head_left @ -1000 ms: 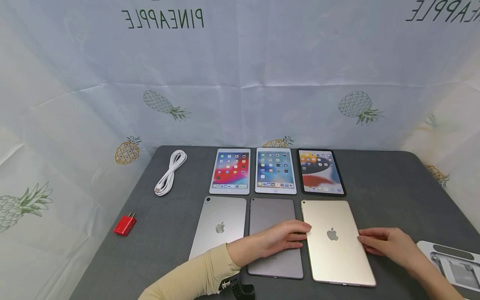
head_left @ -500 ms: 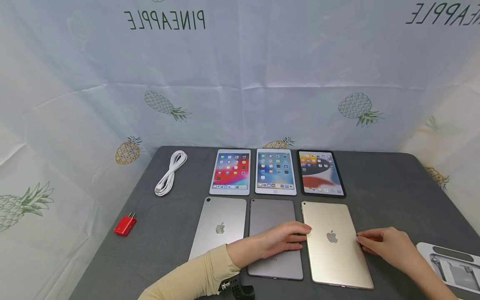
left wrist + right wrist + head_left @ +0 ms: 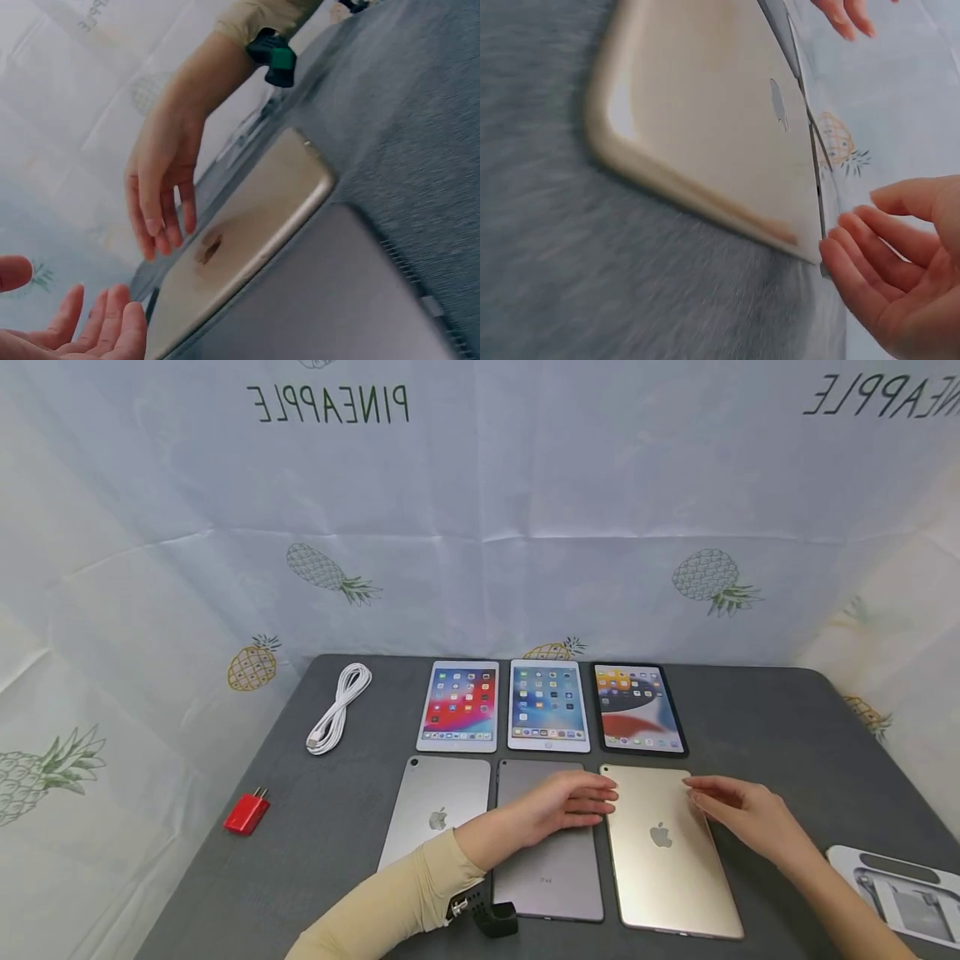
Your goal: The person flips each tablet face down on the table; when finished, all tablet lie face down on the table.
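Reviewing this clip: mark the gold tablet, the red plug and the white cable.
Gold tablet [image 3: 670, 860]: head view, on its back, just below the logo.
Red plug [image 3: 246, 815]: head view, on its body, not the prongs.
White cable [image 3: 341, 705]: head view, midway along the bundle.

The left hand [image 3: 562, 806] and right hand [image 3: 750, 820] have let go of the gold iPad [image 3: 667, 881] and moved toward its far end.

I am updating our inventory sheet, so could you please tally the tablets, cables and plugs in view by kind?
Face-up tablets: 3
Face-down tablets: 3
White cable: 1
Red plug: 1
Total: 8
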A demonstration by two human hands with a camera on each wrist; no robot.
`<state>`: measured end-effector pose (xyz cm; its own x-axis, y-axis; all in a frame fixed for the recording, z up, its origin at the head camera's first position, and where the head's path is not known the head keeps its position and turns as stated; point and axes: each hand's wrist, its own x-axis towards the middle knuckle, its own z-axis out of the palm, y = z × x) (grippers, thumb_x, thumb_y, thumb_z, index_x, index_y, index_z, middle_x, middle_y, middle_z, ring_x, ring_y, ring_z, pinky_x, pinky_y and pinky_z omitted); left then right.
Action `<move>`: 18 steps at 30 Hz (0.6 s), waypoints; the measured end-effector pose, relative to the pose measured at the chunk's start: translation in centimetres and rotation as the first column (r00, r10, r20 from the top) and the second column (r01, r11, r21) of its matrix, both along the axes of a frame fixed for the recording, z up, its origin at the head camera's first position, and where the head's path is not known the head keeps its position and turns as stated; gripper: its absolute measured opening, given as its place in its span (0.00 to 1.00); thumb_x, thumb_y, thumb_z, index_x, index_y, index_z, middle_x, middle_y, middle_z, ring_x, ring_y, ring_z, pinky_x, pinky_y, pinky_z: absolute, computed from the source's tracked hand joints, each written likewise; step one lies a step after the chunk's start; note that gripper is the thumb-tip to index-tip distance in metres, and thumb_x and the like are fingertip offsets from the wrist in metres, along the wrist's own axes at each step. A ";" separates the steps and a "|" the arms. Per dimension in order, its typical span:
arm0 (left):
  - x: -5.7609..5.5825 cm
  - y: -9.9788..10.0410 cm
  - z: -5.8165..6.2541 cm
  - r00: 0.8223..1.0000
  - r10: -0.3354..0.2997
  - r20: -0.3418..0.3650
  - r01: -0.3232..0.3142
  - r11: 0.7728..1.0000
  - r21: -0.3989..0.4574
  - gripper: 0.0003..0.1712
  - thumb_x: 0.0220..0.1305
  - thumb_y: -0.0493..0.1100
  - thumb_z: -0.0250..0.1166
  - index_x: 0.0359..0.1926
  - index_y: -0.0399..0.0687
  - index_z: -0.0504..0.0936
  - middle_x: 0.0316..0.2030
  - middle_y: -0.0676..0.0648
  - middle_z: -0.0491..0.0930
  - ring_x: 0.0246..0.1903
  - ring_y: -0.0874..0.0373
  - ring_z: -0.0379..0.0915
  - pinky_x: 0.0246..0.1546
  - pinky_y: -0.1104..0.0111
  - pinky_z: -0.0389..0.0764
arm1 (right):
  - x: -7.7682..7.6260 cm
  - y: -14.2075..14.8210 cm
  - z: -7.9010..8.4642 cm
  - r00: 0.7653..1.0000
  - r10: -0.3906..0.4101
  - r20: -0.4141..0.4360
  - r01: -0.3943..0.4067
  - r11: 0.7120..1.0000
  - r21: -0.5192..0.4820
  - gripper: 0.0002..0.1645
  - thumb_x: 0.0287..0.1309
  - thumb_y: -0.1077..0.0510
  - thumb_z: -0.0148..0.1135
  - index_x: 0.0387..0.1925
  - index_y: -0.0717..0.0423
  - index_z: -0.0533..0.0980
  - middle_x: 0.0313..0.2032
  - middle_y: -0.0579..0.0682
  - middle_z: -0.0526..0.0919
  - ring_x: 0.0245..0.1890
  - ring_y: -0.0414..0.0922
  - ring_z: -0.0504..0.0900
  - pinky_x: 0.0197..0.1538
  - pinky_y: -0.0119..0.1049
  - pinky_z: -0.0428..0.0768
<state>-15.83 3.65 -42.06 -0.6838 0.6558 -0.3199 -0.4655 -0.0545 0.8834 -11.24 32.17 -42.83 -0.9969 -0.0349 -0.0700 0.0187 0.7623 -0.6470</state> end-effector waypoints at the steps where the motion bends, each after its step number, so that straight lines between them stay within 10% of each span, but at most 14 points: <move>1: -0.4 0.2 0.0 1.000 0.016 0.000 -0.016 1.000 0.004 0.26 0.70 0.45 0.54 0.61 0.30 0.73 0.58 0.34 0.75 0.55 0.48 0.76 0.56 0.60 0.76 | -0.4 -0.1 -0.1 1.000 -0.001 -0.007 0.001 1.000 -0.026 0.25 0.66 0.49 0.60 0.57 0.62 0.77 0.50 0.61 0.82 0.39 0.34 0.81 0.37 0.27 0.82; 9: -4.0 2.6 -0.7 0.980 0.192 0.062 -0.197 0.976 0.095 0.28 0.72 0.41 0.51 0.66 0.27 0.65 0.64 0.31 0.67 0.65 0.41 0.64 0.65 0.57 0.66 | -4.0 -0.1 -0.1 0.998 -0.057 0.002 0.056 0.974 -0.218 0.34 0.72 0.48 0.52 0.69 0.65 0.61 0.61 0.69 0.70 0.53 0.47 0.77 0.44 0.21 0.78; 18: -6.6 4.5 -0.9 0.934 0.284 0.219 -0.320 0.935 0.150 0.35 0.67 0.41 0.53 0.70 0.26 0.55 0.71 0.29 0.50 0.71 0.40 0.48 0.71 0.56 0.53 | -7.4 -0.3 -0.6 0.987 -0.102 0.123 0.133 0.951 -0.278 0.40 0.73 0.49 0.48 0.72 0.70 0.49 0.68 0.75 0.53 0.67 0.69 0.55 0.64 0.65 0.60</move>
